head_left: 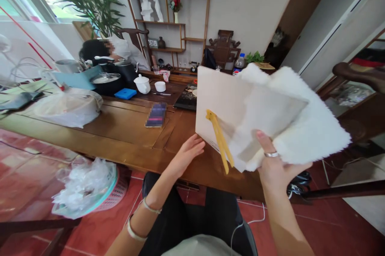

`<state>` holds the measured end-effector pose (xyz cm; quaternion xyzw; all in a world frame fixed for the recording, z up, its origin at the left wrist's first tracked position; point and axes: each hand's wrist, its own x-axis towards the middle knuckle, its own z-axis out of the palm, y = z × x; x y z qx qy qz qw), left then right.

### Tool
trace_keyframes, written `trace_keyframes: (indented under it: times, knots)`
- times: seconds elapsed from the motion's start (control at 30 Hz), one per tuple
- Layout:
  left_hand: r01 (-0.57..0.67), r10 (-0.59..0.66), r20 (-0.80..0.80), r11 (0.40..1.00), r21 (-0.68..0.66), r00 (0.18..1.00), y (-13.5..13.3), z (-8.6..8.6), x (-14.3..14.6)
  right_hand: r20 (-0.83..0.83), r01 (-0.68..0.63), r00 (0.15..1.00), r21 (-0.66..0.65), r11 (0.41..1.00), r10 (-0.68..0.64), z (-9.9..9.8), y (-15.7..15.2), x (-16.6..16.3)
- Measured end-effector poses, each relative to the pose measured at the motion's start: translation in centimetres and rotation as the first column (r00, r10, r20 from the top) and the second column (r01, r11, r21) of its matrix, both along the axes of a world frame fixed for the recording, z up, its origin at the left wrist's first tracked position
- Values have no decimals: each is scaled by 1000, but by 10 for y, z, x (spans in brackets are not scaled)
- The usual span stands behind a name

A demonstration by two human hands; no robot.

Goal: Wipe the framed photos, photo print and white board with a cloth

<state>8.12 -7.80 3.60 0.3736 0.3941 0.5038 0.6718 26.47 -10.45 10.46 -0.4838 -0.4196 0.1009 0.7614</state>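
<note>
My right hand [275, 171], with a ring on it, grips a fanned bundle above the table's front edge. Its front part is a stiff cream cover [221, 91] with a yellow ribbon [221, 141] hanging from it. Behind fan out thick white sheets [313, 119] with fuzzy, ragged edges; I cannot tell whether they are paper or cloth. My thumb lies over the near face, and most of the fingers are hidden behind. At the cover's lower left corner, my left hand [190, 149] has its fingers stretched out and holds nothing; whether it touches the cover is unclear.
On the wooden table [126, 139] lie a phone [156, 114], a blue box [125, 94], a white teapot [142, 84], a white cup [160, 86] and a plastic-wrapped bundle [70, 105]. A bag-filled basket [111, 198] stands on the floor. Another person [120, 49] is across the table.
</note>
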Motion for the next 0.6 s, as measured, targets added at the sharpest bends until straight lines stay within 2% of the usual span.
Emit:
trace_keyframes:
  times: [0.07, 0.1, 0.23, 0.3, 0.33, 0.43, 0.6]
  knots:
    - [102, -103, 41, 994, 35, 994, -2, -1, 14, -138, 62, 989, 80, 995, -51, 8, 2, -9]
    - [97, -101, 80, 994, 57, 992, -2, 0, 20, -182, 59, 983, 102, 993, -40, 10, 2, -13]
    - [-208, 190, 189, 974, 83, 963, 2, 3, 28, -286, -123, 950, 37, 992, 128, 1, 4, -8]
    - [-296, 284, 142, 953, 64, 948, 8, 5, 22, -326, -194, 930, -48, 980, 169, -11, 3, 7]
    - [-318, 313, 94, 947, 41, 945, 11, 6, 18, -341, -187, 929, -88, 978, 147, -17, 2, 16]
    - [-352, 349, -52, 935, -53, 936, 20, 10, 0, -341, -8, 939, -115, 993, -32, -29, -2, 46]
    - [-261, 253, -101, 963, -71, 962, 33, 10, -27, -214, 264, 943, 20, 964, -254, -32, -13, 80]
